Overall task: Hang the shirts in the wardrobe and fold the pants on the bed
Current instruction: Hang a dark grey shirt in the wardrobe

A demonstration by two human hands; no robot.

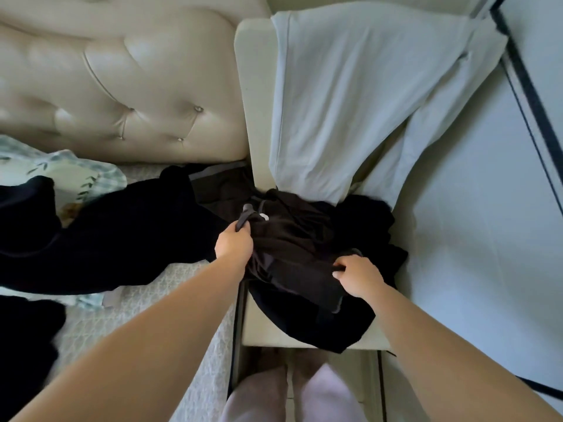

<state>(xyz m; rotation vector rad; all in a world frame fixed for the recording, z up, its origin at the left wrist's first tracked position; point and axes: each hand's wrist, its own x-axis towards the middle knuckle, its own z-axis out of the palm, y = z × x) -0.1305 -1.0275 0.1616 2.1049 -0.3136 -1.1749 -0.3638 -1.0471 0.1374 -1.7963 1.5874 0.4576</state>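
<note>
A crumpled black garment (304,248) lies in a heap on the cream bedside stand (307,339). My left hand (234,243) grips its grey-edged band at the upper left of the heap. At the heap's right side, my right hand (359,277) is closed on another dark fold. A pale grey-white garment (359,99) hangs down onto the stand behind the heap. More dark clothing (122,233) is spread over the bed (146,306) to the left. Whether the held piece is a shirt or pants is unclear.
The tufted beige headboard (122,71) fills the upper left. A leaf-print pillow (70,175) lies by it. A white wardrobe door (499,208) with dark trim stands at right. Another dark garment (27,339) sits at the bed's lower left. My legs show below.
</note>
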